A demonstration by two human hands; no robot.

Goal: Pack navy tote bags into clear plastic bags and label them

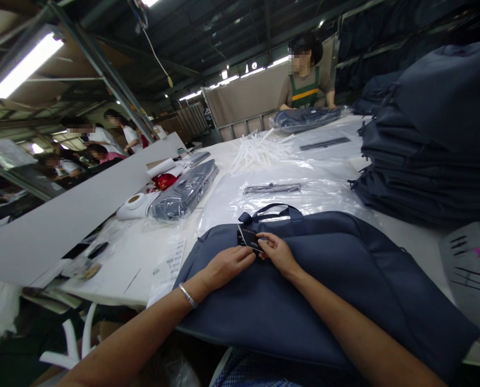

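If you read it from the left, grey board point(62, 220): big flat sheet lying along the left side of the table point(135, 252), well apart from the hands.
tape roll point(137, 205): white, just beside a wrapped bag point(185, 191) in clear plastic, both further back on the table.
left hand point(227, 266): resting on the fabric, fingers curled in, tips nipping the near edge of the tag as far as I can tell. There's a bracelet point(188, 295) on the wrist.
hang tag point(250, 238): small black card near the base of the handles, caught between both hands. Looks light and stiff-ish and would probably crease if bent, so edges only imo.
carry handles point(270, 210): two soft loops lying flat at the bag's far edge. I'd call them the best spot to grab for a lift.
right hand point(278, 252): thumb and forefinger pinched on the tag's right corner, other fingers tucked under.
laptop bag point(344, 252): navy, lying flat at the near edge of the table right in front of the person, with the near end hanging over a bit. Looks soft, padded and empty, so light. The fabric doesn't look slippery, but I'd guess it flops if held by one corner.
stack of bags point(433, 145): same navy, piled high on the right, apart from the one under the hands.
grey crate point(471, 258): far right, near the bag's right end.
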